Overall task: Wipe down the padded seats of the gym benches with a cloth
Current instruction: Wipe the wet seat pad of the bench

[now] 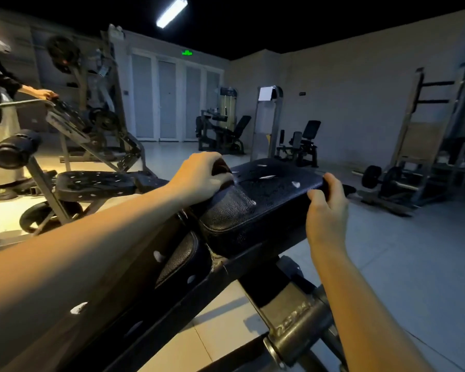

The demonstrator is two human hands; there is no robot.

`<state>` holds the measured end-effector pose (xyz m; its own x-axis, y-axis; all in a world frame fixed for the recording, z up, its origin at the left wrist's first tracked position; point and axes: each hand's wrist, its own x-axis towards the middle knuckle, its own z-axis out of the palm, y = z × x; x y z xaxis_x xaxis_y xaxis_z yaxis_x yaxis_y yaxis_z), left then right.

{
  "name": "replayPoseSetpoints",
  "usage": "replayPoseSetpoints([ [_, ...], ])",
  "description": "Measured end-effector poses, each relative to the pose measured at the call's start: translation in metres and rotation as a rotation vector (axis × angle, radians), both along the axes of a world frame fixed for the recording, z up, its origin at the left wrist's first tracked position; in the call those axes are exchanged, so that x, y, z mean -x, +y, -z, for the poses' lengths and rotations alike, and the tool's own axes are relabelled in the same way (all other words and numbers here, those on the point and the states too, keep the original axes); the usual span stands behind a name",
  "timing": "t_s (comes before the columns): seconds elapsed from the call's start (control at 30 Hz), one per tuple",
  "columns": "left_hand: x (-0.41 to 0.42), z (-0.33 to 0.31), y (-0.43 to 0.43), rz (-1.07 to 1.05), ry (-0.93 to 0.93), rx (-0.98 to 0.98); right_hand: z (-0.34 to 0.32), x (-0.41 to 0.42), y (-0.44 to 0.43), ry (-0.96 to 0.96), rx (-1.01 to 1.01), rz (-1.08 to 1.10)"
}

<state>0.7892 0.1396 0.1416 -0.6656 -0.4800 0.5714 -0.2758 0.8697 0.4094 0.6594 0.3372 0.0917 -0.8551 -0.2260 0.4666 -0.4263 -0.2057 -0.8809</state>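
a black padded seat (pixel 263 194) with a pebbled grain is seen flecked with white worn spots. on it, a dark cloth (pixel 220 167) is shown. left of it, a second seat (pixel 91 181), also black, is dotted white; far behind, a sign (pixel 187 52) is lit green above pale grey doors (pixel 167 100).

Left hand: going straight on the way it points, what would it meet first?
More seat pad: the left hand, gripping a dark cloth, points along its top toward the far end. The right hand grips the pad's side edge and looks off that line, though depth is unclear.
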Motion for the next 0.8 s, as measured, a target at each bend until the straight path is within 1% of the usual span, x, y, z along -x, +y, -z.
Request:
replayPoseSetpoints([
  [0.07, -0.015, 0.001, 0.041, 0.228, -0.015, -0.002, -0.002, -0.002, 0.000, -0.010, -0.003, -0.002],
  [0.1, -0.022, 0.002, 0.057, 0.304, -0.031, 0.032, -0.002, -0.003, 0.000, -0.011, 0.000, -0.009],
  [0.17, -0.028, 0.006, 0.065, 0.340, -0.027, 0.093, -0.003, -0.002, 0.000, -0.003, -0.001, -0.019],
  [0.23, -0.020, 0.005, 0.037, 0.221, -0.015, 0.095, -0.002, 0.001, 0.000, 0.001, 0.000, -0.036],
  [0.33, 0.004, -0.001, -0.032, -0.096, -0.052, 0.000, 0.000, 0.003, 0.001, -0.008, -0.006, -0.046],
  [0.4, 0.015, -0.004, -0.051, -0.182, -0.074, -0.048, 0.000, 0.002, 0.001, -0.004, -0.001, -0.041],
  [0.47, 0.021, -0.004, -0.043, -0.192, -0.070, -0.014, -0.001, 0.002, 0.001, -0.008, 0.015, -0.046],
  [0.5, 0.020, -0.004, -0.030, -0.153, -0.047, -0.003, -0.001, 0.000, 0.001, -0.015, 0.016, -0.052],
  [0.57, 0.009, -0.004, 0.009, 0.046, -0.003, 0.001, -0.002, -0.001, 0.002, -0.026, 0.002, -0.050],
  [0.63, -0.008, 0.001, 0.048, 0.289, -0.027, 0.035, -0.003, -0.003, 0.002, -0.028, -0.009, -0.042],
  [0.67, -0.016, 0.003, 0.061, 0.359, -0.049, 0.071, -0.003, -0.002, 0.002, -0.027, -0.012, -0.038],
  [0.7, -0.020, 0.006, 0.063, 0.384, -0.051, 0.093, -0.004, -0.002, 0.003, -0.022, -0.012, -0.036],
  [0.73, -0.020, 0.005, 0.056, 0.363, -0.044, 0.093, -0.004, -0.001, 0.003, -0.017, -0.007, -0.034],
  [0.8, -0.009, 0.001, 0.021, 0.203, -0.031, 0.058, -0.004, 0.000, 0.003, 0.000, 0.006, -0.038],
])
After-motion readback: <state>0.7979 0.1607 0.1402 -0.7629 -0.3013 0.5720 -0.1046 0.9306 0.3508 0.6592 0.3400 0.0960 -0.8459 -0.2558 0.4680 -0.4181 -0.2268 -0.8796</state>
